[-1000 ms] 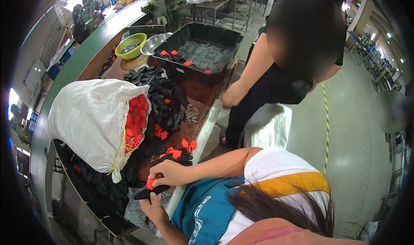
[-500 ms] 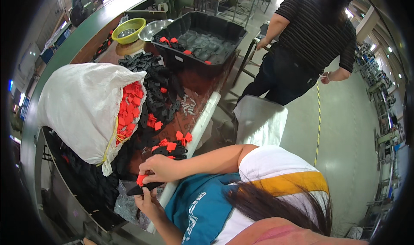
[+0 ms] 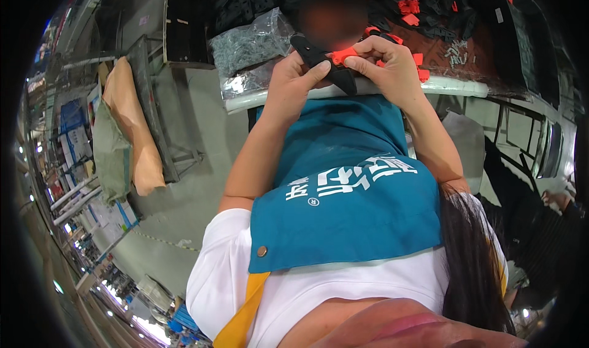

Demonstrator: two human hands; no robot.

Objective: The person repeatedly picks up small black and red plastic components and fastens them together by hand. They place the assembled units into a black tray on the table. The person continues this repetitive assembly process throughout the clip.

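Observation:
Just beyond the table's front edge, my left hand [image 3: 289, 83] grips a long black plastic part [image 3: 339, 78], its thumb pressed on the upper face. A small red plastic piece [image 3: 345, 55] sits against the black part's right side, pinched between the thumb and fingers of my right hand [image 3: 394, 71]. Both pieces touch; whether the red one is seated in the black one I cannot tell. A dark blurred patch hides what lies right behind them. More red pieces [image 3: 409, 7] lie beyond my right hand among black parts [image 3: 438, 34].
A clear bag of small grey parts [image 3: 250, 49] lies left of my hands. Small pale pins [image 3: 455, 52] are scattered on the reddish tabletop at right. White padding [image 3: 455, 87] runs along the table's front edge. A person in dark clothes [image 3: 546, 237] is at the far right.
The view has swung down and round, so the hands now show at top centre. Both hands keep hold of the black part and red piece; the white sack is mostly out of view.

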